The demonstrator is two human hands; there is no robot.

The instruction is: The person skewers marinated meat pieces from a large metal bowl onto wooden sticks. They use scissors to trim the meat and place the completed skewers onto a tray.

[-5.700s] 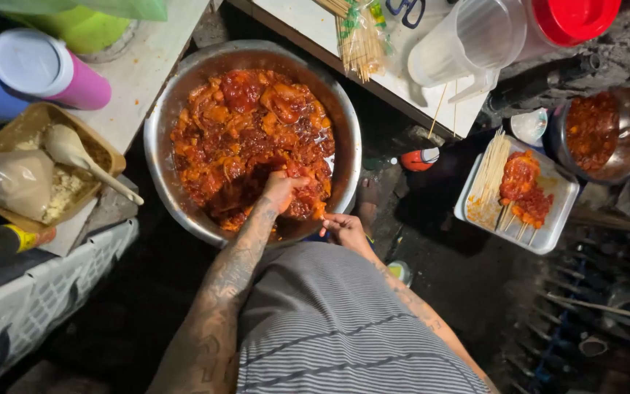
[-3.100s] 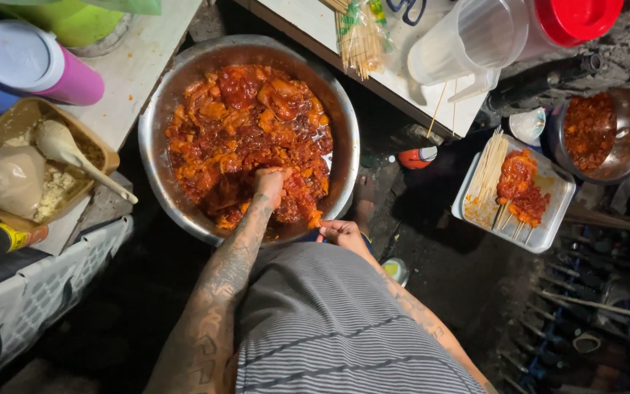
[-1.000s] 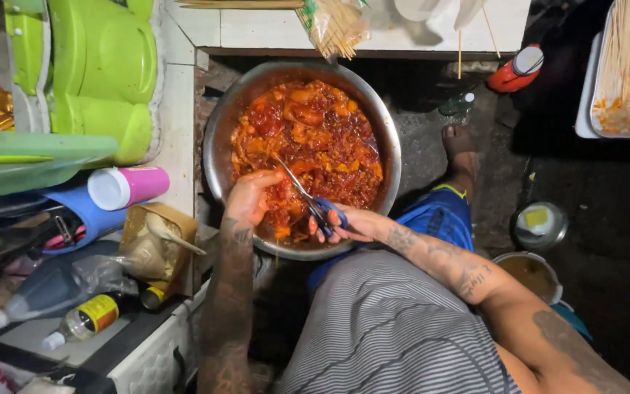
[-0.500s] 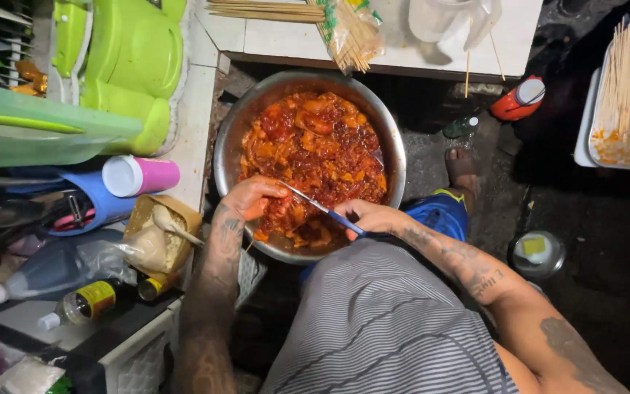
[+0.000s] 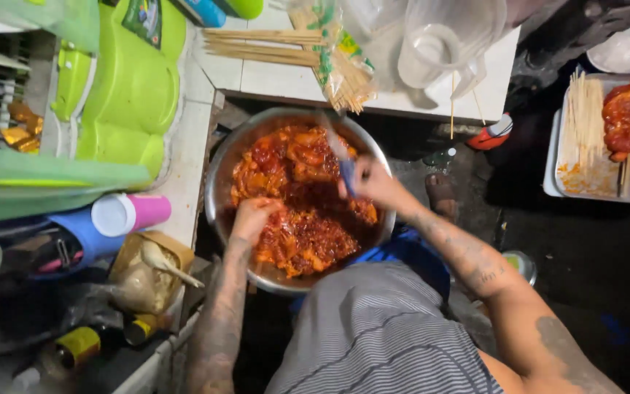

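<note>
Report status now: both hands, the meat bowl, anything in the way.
Left hand down in the red meat. Right hand above the bowl, gripping blue-handled scissors, blurred. Skewer pack lies on the counter just beyond the rim.

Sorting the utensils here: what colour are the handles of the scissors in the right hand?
Blue. The scissors, blurred, are held in the right hand; head view.

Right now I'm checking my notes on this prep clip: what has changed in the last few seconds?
The right hand, empty at the bowl's near rim before, took up blue-handled scissors, cut beside the left hand, and has now lifted them over the far side of the metal bowl. The left hand stays in the red marinated meat. The bowl and the skewer bundle have not moved.
</note>
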